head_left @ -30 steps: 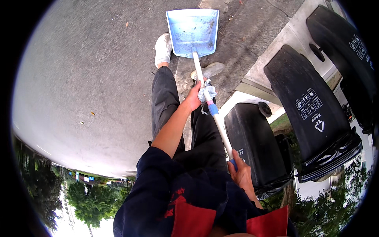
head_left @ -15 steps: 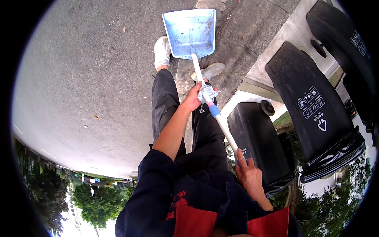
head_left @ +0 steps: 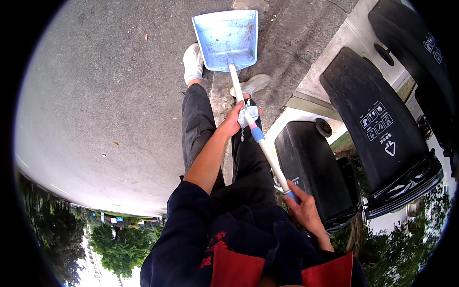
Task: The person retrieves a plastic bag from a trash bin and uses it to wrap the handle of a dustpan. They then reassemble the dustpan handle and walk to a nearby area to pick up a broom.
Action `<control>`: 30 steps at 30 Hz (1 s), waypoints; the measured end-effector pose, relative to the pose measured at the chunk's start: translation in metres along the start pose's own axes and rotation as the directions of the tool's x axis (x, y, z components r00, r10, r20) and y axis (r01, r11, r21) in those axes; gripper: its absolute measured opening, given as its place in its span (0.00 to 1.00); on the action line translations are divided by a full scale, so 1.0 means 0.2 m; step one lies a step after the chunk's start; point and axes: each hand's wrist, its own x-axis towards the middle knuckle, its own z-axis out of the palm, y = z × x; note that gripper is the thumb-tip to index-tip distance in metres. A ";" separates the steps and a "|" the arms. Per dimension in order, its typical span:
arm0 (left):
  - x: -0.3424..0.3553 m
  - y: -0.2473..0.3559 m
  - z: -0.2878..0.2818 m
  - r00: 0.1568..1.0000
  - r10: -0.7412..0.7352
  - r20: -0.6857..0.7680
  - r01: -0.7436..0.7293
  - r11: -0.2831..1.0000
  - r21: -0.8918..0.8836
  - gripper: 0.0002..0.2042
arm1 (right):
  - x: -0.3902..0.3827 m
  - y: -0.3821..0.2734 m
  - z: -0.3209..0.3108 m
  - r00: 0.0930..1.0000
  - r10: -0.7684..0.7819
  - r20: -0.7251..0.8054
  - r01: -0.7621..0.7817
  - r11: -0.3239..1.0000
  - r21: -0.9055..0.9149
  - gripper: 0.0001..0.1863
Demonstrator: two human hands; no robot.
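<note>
A light-blue dustpan [head_left: 224, 38] with dirt specks inside hangs or rests over the pavement at the top middle, between and ahead of my shoes. Its long white pole [head_left: 270, 158] slants down toward me, with pink and blue bands partway along. My left hand [head_left: 234, 118] is closed round the upper pole, beside a crumpled, pale wrapping [head_left: 248, 115] tied there. My right hand [head_left: 302, 206] grips the pole's blue-handled near end at my right side. Whether the pan touches the ground, I cannot tell.
Black wheeled bins [head_left: 368, 110] line the right side along a pale concrete edge [head_left: 315, 76]. Grey asphalt [head_left: 105, 105] spreads to the left, with a few dry leaves. My white shoe [head_left: 193, 62] and grey shoe [head_left: 256, 85] stand on it. Trees [head_left: 114, 248] show at the rim.
The dustpan has shifted a little to the left. My right hand has moved slightly rightward with the pole's end, still gripping it. My left hand keeps its hold.
</note>
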 end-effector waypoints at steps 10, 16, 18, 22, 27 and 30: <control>0.05 -0.07 -0.10 0.974 0.030 -0.224 -0.017 0.998 0.058 0.13 | 0.05 0.08 -0.12 0.892 -0.408 0.193 0.350 0.354 -0.867 0.33; 0.04 -0.04 -0.05 0.975 0.024 -0.219 -0.031 0.999 -0.028 0.13 | 0.04 0.07 -0.12 0.853 -0.472 0.223 0.373 0.252 -0.893 0.33; 0.07 -0.05 -0.06 0.980 0.013 -0.200 -0.026 0.998 -0.062 0.13 | 0.02 0.08 -0.10 0.859 -0.470 0.203 0.370 0.295 -0.881 0.33; 0.07 -0.06 -0.03 0.976 0.007 -0.217 -0.020 0.998 -0.061 0.14 | -0.03 0.12 -0.05 0.887 -0.435 0.152 0.351 0.423 -0.835 0.33; 0.07 -0.05 -0.05 0.972 -0.018 -0.234 0.015 1.000 -0.013 0.16 | 0.02 0.20 -0.01 0.940 -0.336 0.062 0.285 0.669 -0.686 0.32; 0.08 -0.05 -0.05 0.979 0.018 -0.203 -0.030 0.998 -0.053 0.17 | 0.01 0.29 0.05 0.906 -0.421 -0.047 0.332 0.774 -0.539 0.32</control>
